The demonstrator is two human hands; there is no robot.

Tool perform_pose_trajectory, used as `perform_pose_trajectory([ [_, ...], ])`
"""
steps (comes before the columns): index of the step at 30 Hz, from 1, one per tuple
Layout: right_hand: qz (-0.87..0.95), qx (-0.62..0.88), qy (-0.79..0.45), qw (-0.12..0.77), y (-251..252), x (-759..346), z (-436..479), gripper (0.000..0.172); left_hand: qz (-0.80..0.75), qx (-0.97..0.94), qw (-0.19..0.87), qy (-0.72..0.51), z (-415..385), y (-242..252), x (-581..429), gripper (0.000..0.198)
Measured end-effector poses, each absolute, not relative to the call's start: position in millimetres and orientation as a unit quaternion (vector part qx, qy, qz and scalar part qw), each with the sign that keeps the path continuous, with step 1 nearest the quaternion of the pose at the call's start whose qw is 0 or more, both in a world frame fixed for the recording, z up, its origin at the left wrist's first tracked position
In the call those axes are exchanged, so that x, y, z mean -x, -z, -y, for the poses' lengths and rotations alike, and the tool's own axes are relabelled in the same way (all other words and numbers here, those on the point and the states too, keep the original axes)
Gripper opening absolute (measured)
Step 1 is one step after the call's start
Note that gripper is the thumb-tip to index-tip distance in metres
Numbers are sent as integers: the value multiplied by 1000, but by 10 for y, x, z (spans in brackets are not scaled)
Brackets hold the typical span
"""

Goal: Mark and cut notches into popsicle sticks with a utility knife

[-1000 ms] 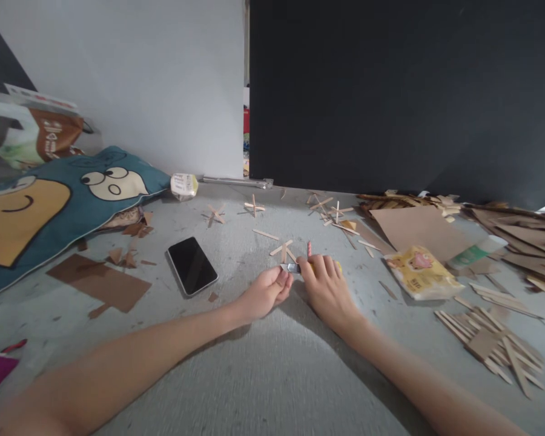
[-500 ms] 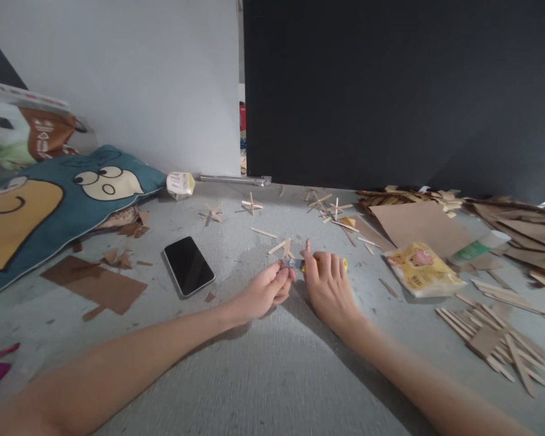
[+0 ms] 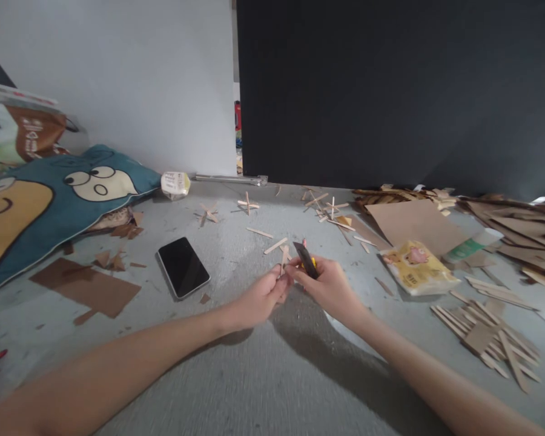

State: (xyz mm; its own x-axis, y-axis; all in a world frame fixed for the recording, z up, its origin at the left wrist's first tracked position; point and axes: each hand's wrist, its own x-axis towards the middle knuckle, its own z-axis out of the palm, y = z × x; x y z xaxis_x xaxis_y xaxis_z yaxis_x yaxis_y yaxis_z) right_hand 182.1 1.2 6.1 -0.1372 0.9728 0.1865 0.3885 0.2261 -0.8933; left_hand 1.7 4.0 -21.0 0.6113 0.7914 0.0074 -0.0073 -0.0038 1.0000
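My left hand (image 3: 258, 300) is closed, its thumb and fingertips pinched at the lower end of a small wooden craft stick (image 3: 284, 257). My right hand (image 3: 329, 289) is wrapped loosely round a yellow and black utility knife (image 3: 305, 260), whose dark end points up and to the left. The right thumb and index finger reach to the left fingertips and meet them at the stick. Just beyond the hands lie loose craft sticks (image 3: 275, 245). A thin red-tipped object (image 3: 304, 242) shows behind the knife, partly hidden.
A phone (image 3: 183, 266) lies left of my hands, near brown cardboard (image 3: 86, 287) and a blue cushion (image 3: 118, 212). Crossed-stick pieces (image 3: 248, 204) stand farther back. On the right are a yellow packet (image 3: 420, 269), a green-white tube (image 3: 475, 245), a stick pile (image 3: 504, 345) and cardboard sheets (image 3: 409, 224).
My right hand has turned, so the knife, which lay sideways toward the left fingers, now points up. Its fingertips have moved left to the left hand. The view has shifted slightly.
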Motion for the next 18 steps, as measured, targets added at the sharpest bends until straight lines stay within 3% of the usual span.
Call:
perform_pose_trajectory([
  [9,671,489,-359,426,-151,-1787,14,33,-344,-716,532,-294,-27,175,16,17],
  [14,805,451,-260,284,-220,-1943,-18,27,-388,-709,469,-357,-101,103,77,25],
  [18,869,427,-174,181,-226,-2022,-45,20,-358,-776,438,-279,-187,33,139,37],
])
